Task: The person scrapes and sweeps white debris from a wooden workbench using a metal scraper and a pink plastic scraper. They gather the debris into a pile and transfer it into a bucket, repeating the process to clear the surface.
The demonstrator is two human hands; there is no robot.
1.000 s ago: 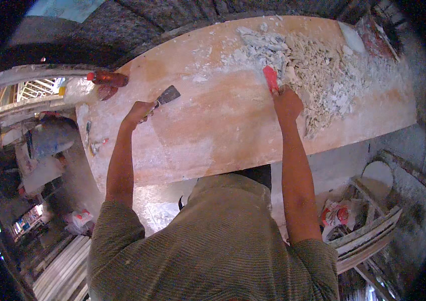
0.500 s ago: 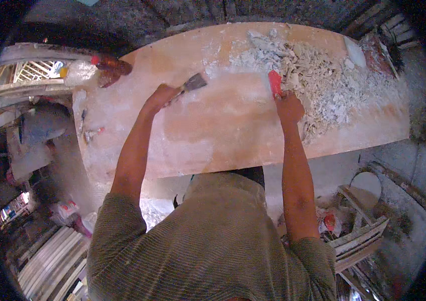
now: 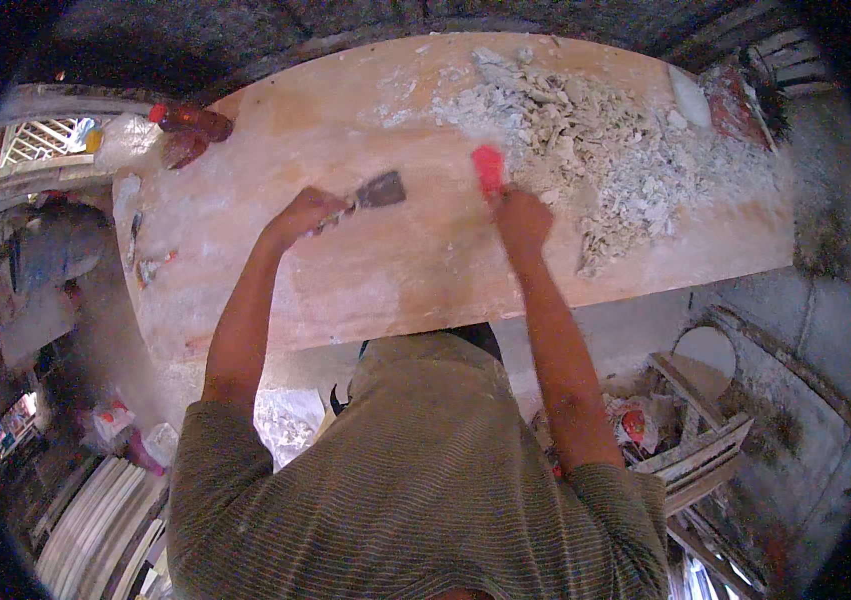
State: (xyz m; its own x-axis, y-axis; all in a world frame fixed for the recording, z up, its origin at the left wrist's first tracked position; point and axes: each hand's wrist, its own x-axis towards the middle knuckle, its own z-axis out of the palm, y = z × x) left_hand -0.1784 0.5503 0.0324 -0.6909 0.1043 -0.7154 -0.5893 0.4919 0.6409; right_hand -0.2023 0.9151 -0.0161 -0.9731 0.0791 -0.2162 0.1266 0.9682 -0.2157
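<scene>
Counted: one bare left hand (image 3: 312, 212), one bare right hand (image 3: 525, 220), one flat grey metal-bladed scraper (image 3: 381, 190), one flat red tool (image 3: 487, 166). Noted: one broad orange-tan tabletop (image 3: 395, 268), one heap of cream-white flakes (image 3: 595, 150), one red-capped reddish bottle (image 3: 197, 123).

Head-mounted fisheye view, facing steeply downward past the wearer's striped shirt (image 3: 415, 470); near enough that the tabletop (image 3: 375, 295), with left hand (image 3: 308, 213) and right hand (image 3: 524, 222) above it, spans most of the frame's width.

Shirt (image 3: 415, 470): olive-brown, fine paler stripes across the torso, plainer and lighter tan toward the hem (image 3: 425, 350). Sleeves (image 3: 220, 440) short, loose, same striped cloth, ending near the elbows. Forearms (image 3: 567, 375) bare; hands (image 3: 313, 212) bare too.
</scene>
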